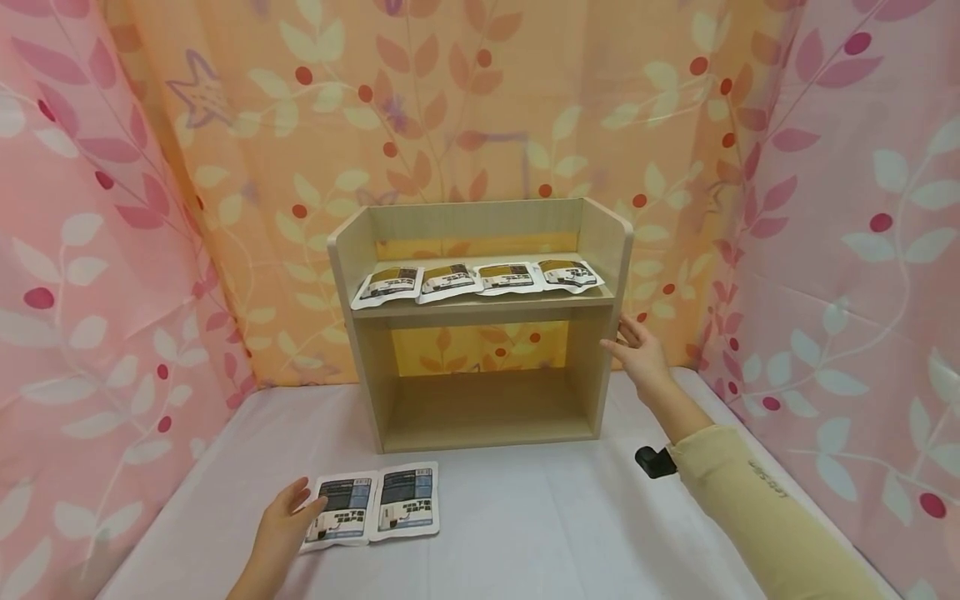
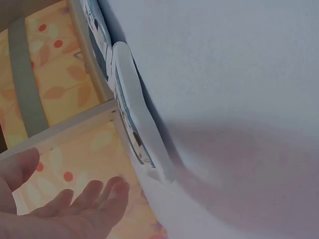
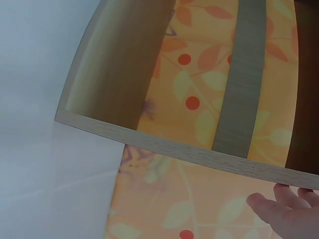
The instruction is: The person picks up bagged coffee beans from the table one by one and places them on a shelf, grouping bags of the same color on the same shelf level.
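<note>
Two flat printed pouches point(image 1: 408, 500) with white edges lie side by side on the white tabletop, in front of a small light-wood shelf point(image 1: 480, 310). My left hand point(image 1: 281, 523) is at the left edge of the left pouch. In the left wrist view its fingers are loosely bent, with nothing between them and the thumb. At the shelf's right side panel is my right hand point(image 1: 641, 358), its fingertips against the panel's outer face and its thumb near the front edge. It grips nothing. Several similar pouches point(image 1: 510, 278) lie in a row on the upper board.
Around the table point(image 1: 525, 525) hang floral curtains point(image 1: 480, 100), orange behind and pink at both sides. A small black object point(image 1: 656, 462) lies by the right sleeve point(image 1: 750, 500), partly hidden by it. Below the upper board, the shelf has an open lower compartment point(image 1: 487, 408).
</note>
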The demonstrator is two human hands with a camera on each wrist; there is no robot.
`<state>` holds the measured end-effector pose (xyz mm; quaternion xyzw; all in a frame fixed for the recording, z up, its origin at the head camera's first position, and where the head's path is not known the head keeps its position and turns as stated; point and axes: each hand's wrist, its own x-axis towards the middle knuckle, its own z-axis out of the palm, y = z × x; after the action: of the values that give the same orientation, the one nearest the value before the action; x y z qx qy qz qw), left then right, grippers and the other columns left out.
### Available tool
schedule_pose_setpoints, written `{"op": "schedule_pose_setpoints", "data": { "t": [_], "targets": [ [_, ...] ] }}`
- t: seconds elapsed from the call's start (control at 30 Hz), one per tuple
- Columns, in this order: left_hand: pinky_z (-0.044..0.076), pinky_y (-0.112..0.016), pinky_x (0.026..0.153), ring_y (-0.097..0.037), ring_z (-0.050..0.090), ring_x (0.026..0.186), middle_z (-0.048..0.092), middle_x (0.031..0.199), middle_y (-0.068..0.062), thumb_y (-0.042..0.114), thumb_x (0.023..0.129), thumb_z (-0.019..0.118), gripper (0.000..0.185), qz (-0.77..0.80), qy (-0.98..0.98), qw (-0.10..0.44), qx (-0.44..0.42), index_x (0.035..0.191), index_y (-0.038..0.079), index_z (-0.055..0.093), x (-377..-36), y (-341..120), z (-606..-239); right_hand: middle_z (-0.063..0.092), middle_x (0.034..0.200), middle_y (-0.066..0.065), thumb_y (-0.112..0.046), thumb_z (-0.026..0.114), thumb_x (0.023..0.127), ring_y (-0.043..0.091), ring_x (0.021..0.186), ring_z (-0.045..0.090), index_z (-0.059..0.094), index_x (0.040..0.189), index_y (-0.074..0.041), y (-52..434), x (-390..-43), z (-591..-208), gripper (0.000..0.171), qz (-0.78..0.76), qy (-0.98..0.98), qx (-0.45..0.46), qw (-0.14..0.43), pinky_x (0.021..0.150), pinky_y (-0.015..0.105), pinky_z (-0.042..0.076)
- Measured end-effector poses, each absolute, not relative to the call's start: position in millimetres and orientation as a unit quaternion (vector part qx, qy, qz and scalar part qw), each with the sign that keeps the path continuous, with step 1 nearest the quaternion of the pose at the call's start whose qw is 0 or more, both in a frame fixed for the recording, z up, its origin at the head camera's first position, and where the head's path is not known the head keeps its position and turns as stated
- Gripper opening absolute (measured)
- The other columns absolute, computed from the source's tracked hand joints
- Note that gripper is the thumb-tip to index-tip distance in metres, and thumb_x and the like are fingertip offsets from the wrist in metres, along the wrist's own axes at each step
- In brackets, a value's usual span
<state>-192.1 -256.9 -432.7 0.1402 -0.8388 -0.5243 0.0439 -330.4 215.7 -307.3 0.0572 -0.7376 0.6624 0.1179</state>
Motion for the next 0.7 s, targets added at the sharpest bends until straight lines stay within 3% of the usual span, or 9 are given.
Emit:
{"op": "schedule_pose_setpoints", "data": {
  "t": [0.13,0.4,0.7],
  "targets": [
    [0.028,-0.060,0.105,-0.056,0.029,0.130,0.026,0.141,-0.044,0.011,0.095,0.053,0.063,-0.517,-0.842,0.039,0.148,0.141,-0.019,0.022,-192.3,-257.3,-435.6,0.025,0.155,0.021,0.003,0.057,0.095,0.041,0.137,0.032,0.021,0.154,-0.005,215.2,-334.4,-309.6,0.070,0.645,-0.751,0.061,0.128,0.109,0.047,0.029],
    [0.031,-0.062,0.103,-0.059,0.031,0.126,0.026,0.140,-0.045,0.013,0.092,0.058,0.066,-0.492,-0.859,0.041,0.134,0.140,-0.019,0.026,-192.0,-260.5,-437.6,0.018,0.157,0.019,0.007,0.057,0.093,0.040,0.140,0.026,0.010,0.156,-0.009,216.1,-346.7,-317.4,0.080,0.645,-0.752,0.069,0.119,0.110,0.047,0.028],
    [0.030,-0.063,0.102,-0.059,0.034,0.123,0.031,0.135,-0.046,0.013,0.088,0.060,0.065,-0.446,-0.884,0.020,0.137,0.134,-0.023,0.029,-192.2,-267.0,-444.0,0.048,0.138,0.030,0.011,0.054,0.090,0.038,0.122,0.049,0.027,0.153,-0.009,210.7,-358.5,-335.4,0.072,0.617,-0.763,0.047,0.187,0.103,0.047,0.040]
  ]
}}
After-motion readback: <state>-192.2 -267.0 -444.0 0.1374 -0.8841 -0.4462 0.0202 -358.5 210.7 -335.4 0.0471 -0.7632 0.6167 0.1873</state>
